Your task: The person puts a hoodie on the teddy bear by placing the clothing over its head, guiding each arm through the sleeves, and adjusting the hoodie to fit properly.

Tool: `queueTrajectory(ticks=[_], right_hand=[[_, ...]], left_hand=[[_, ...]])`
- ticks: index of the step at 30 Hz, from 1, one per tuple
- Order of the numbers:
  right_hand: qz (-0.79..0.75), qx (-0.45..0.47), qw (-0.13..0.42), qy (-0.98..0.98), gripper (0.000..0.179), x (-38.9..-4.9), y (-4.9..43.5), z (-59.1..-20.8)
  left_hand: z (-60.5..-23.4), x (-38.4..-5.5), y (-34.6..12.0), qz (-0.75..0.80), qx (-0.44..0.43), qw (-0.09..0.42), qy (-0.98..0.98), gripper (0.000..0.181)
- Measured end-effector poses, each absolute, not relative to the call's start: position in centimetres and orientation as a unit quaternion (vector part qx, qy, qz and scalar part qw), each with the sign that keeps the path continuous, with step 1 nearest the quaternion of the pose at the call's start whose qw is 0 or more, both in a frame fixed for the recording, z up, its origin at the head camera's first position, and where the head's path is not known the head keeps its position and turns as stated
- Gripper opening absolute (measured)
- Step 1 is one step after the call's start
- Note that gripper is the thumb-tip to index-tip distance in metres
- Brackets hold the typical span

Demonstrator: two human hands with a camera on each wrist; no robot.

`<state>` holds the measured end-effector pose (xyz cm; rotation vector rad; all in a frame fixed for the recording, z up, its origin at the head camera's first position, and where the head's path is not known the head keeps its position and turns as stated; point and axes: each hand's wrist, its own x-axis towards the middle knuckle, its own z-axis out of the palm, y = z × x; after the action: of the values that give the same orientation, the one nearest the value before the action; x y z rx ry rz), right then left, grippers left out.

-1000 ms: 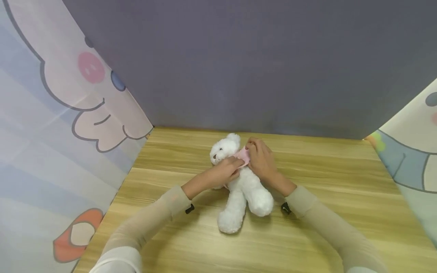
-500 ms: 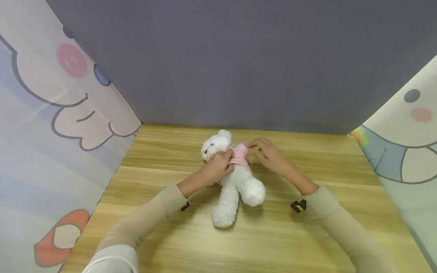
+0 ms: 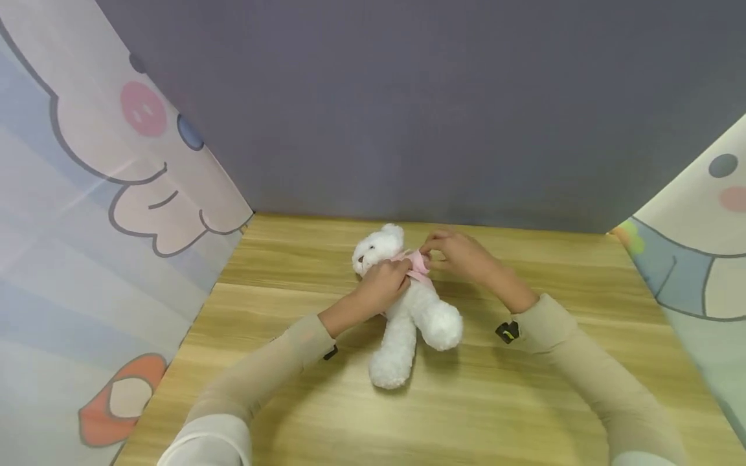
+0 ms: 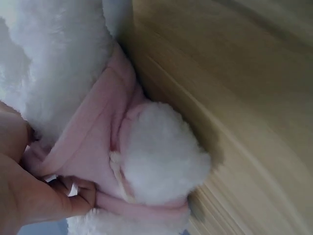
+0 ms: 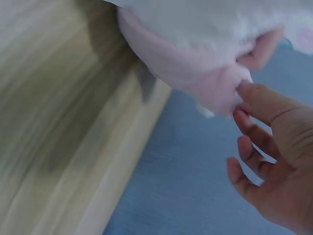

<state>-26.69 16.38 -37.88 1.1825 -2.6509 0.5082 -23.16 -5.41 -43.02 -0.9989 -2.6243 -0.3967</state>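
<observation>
A white plush teddy bear (image 3: 416,304) lies on its back, head toward the far left and legs toward the near edge. It wears a pink top (image 3: 418,261). My left hand (image 3: 380,286) covers part of the bear's chest; in the left wrist view its thumb and fingers pinch the pink cloth (image 4: 83,156) beside a white furry arm (image 4: 164,154). On the other side, my right hand (image 3: 463,255) pinches an outer piece of the top between thumb and index finger. The right wrist view shows that cloth (image 5: 215,85) drawn toward the fingertips, the other fingers loosely bent.
The bear rests on a wood-grain table (image 3: 524,401). A grey panel (image 3: 408,116) stands along the table's far edge. Cartoon-printed sheets (image 3: 76,272) hang at the left and right sides.
My right hand first drew back to the right from the top, baring more pink cloth, then came in again to its outer side. The left hand keeps its hold at the chest.
</observation>
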Motion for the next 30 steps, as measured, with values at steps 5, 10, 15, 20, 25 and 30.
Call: queueTrajectory(ticks=[5, 10, 15, 20, 25, 30], right_hand=[[0.127, 0.398, 0.186, -0.889, 0.013, -27.2, 15.4, -39.1], [0.155, 0.346, 0.217, -0.900, 0.008, -28.9, 15.5, -40.3], [0.206, 0.294, 0.154, -0.920, 0.011, -29.5, 16.9, -40.9], [0.243, 0.285, 0.129, -0.918, 0.019, -28.2, 17.4, -40.3], [0.275, 0.333, 0.084, -0.898, 0.015, -25.9, 17.3, -38.6], [0.260, 0.357, -0.056, -0.896, 0.049, -24.1, 16.4, -38.8]], left_hand=[[-42.5, -23.6, -5.3, -0.081, -0.342, 0.165, -0.922, 0.013], [-41.9, -23.2, -6.1, -0.089, -0.347, 0.135, -0.924, 0.011], [-42.0, -22.1, -7.2, -0.104, -0.347, 0.087, -0.928, 0.010], [-43.2, -21.0, -9.1, -0.196, -0.286, 0.023, -0.938, 0.035], [-43.3, -20.6, -10.6, -0.238, -0.251, -0.026, -0.938, 0.033], [-43.3, -20.3, -10.6, -0.308, -0.238, -0.048, -0.920, 0.026]])
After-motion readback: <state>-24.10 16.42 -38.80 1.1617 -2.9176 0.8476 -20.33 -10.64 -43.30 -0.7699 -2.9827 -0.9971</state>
